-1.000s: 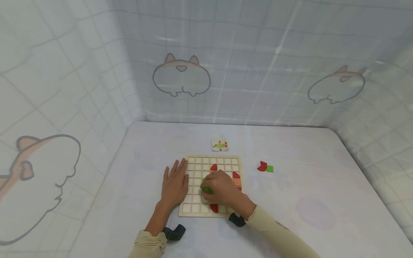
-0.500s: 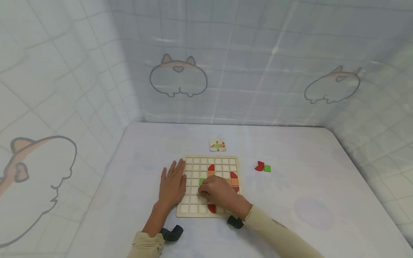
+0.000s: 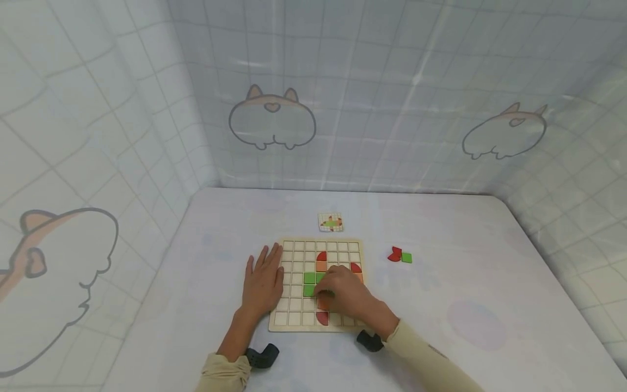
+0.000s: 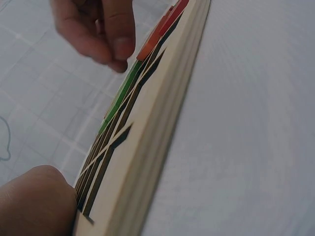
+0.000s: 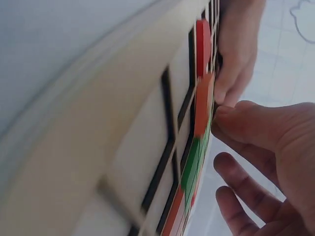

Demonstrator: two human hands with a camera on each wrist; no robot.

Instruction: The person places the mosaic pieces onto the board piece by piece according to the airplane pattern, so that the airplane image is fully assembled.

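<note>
My left hand point(image 3: 263, 280) lies flat along the left edge of the wooden grid board point(image 3: 294, 328), fingers spread, its thumb side against the edge. Over the middle of the board is my right hand point(image 3: 343, 291), fingers loosely bent, thumb and index tips close together; no piece shows between them. Just left of those fingertips, a green square point(image 3: 309, 290) sits in a grid cell, with another green square point(image 3: 309, 277) above it. An orange square point(image 3: 321, 266) and a red quarter-round piece point(image 3: 321, 256) fill cells further up. The right hand hides some middle cells.
Beyond the board lies a small pattern card point(image 3: 331, 222). Loose red pieces point(image 3: 394, 254) and a loose green square point(image 3: 406, 257) lie to the right on the white table. A black wrist mount point(image 3: 263, 356) is on the left wrist. Patterned curtains surround the table.
The green square that my right hand held has gone down into a cell in the board's middle. The right hand has since drawn slightly right. The left hand stays at the edge.
</note>
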